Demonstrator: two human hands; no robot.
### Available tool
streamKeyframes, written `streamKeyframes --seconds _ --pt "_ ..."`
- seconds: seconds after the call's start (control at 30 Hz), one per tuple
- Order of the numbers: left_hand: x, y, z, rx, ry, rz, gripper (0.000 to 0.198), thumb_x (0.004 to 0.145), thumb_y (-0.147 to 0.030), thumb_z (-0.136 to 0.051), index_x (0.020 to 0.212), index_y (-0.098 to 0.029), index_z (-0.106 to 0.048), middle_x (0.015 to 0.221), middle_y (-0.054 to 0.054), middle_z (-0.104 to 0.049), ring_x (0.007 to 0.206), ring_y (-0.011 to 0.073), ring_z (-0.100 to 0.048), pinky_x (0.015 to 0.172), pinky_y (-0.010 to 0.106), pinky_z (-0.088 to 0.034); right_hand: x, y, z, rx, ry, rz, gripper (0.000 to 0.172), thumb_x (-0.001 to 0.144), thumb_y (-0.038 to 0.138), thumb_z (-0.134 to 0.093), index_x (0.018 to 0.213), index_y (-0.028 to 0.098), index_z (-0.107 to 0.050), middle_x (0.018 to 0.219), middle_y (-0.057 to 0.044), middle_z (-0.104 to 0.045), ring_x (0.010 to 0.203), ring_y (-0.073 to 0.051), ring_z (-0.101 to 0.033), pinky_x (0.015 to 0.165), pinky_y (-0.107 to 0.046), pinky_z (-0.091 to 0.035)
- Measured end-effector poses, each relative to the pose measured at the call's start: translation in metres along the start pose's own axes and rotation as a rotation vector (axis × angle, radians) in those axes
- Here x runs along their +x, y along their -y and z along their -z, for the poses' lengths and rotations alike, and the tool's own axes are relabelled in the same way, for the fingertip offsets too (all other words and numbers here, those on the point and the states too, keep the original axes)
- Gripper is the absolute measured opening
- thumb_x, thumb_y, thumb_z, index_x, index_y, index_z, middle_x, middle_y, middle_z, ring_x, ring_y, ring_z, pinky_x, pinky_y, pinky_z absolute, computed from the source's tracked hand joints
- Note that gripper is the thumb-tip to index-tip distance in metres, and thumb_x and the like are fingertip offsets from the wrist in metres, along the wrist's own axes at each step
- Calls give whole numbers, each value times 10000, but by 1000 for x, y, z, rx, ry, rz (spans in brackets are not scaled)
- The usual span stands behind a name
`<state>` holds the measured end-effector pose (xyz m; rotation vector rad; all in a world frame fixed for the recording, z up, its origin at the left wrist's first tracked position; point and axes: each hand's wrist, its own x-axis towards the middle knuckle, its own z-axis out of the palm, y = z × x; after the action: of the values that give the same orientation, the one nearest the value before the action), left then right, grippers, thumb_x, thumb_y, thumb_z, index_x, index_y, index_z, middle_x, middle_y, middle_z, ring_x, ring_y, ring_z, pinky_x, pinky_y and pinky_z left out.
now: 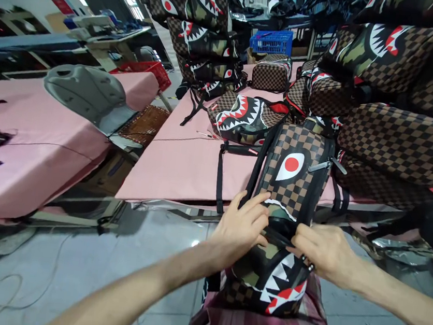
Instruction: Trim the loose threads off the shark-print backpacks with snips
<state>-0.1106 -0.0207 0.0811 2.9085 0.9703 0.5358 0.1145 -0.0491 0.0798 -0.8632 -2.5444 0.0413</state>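
Note:
A checkered brown backpack (pixel 289 191) with a shark-mouth print and a red-and-white eye rests on my lap, its top leaning against the pink table (pixel 184 169). My left hand (pixel 242 228) lies on the front of the backpack with its fingers curled around a black strap or zipper edge (pixel 276 237). On the other side, my right hand (pixel 321 250) pinches the same black edge, close to the left hand's fingertips. Black straps (pixel 220 178) hang from the backpack over the table edge.
Several matching shark-print backpacks (pixel 384 98) are piled on the table at right and stacked at the back (pixel 204 30). A grey chair (pixel 85 93) stands between the two pink tables. A blue crate (pixel 271 41) and a red basket (pixel 150 71) sit farther back.

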Motion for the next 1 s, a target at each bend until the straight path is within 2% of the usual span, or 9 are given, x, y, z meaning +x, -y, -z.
streamKeyframes --seconds 0.1,0.17,0.33,0.57,0.77,0.83,0.9,0.97,1.0 --pt "-21 -14 -32 77 -292 109 126 834 -113 -490 744 -180 -546 826 3 -651 1176 205 -479 1022 468 -213 -8 7 -16 -178 -122 131 268 869 70 -401 645 168 -510 567 16 -472 485 -98 -356 492 -270 -237" --pt "-31 -19 -45 73 -379 105 177 818 -68 -463 745 -198 -557 811 -12 -662 1147 199 -500 995 451 -243 -14 10 -24 -209 -129 162 225 859 78 -434 682 166 -542 607 8 -526 501 -100 -379 495 -272 -253" --pt "-46 -18 -49 72 -435 37 180 760 -29 -516 761 -200 -574 804 -18 -684 1090 200 -526 933 405 -304 -20 15 -26 -231 -64 214 179 863 77 -440 855 154 -601 794 -16 -627 550 -93 -433 488 -255 -301" --pt "-51 -17 -50 59 -429 34 179 772 -42 -526 770 -212 -583 844 -23 -689 1079 205 -530 905 374 -343 -18 22 -26 -202 -16 205 215 873 69 -402 838 142 -601 763 -13 -626 531 -98 -427 474 -252 -311" --pt "-56 -33 -32 -107 -413 259 279 819 -75 -475 1018 -221 -606 1018 56 -660 1097 225 -530 901 375 -390 -13 20 -25 -204 -43 205 236 868 68 -403 754 151 -592 696 -12 -595 501 -93 -401 467 -252 -303" --pt "-57 -42 -21 -410 -324 500 215 830 -183 -504 1016 -203 -611 949 79 -662 902 201 -613 763 325 -471 -11 20 -25 -220 -56 225 230 863 71 -407 754 152 -594 701 -17 -590 506 -90 -409 468 -251 -307" --pt "-53 -47 -12 -923 -45 807 250 824 -349 -523 965 -163 -614 831 78 -659 668 162 -625 573 269 -489 -9 20 -24 -232 -54 244 241 858 64 -395 754 150 -595 699 -24 -583 517 -92 -424 471 -253 -318" --pt "-43 -48 -6 -1441 213 1076 380 789 -486 -525 880 -128 -614 790 78 -644 624 155 -621 522 257 -497 -7 22 -24 -243 -50 272 258 850 58 -379 742 150 -594 680 -29 -571 528 -99 -439 474 -260 -326" --pt "-37 -47 -4 -1620 247 1185 415 763 -520 -541 815 -114 -611 775 78 -633 646 157 -622 539 262 -512 -5 22 -24 -254 -49 294 258 844 57 -380 733 150 -594 669 -32 -567 533 -103 -448 476 -264 -329"
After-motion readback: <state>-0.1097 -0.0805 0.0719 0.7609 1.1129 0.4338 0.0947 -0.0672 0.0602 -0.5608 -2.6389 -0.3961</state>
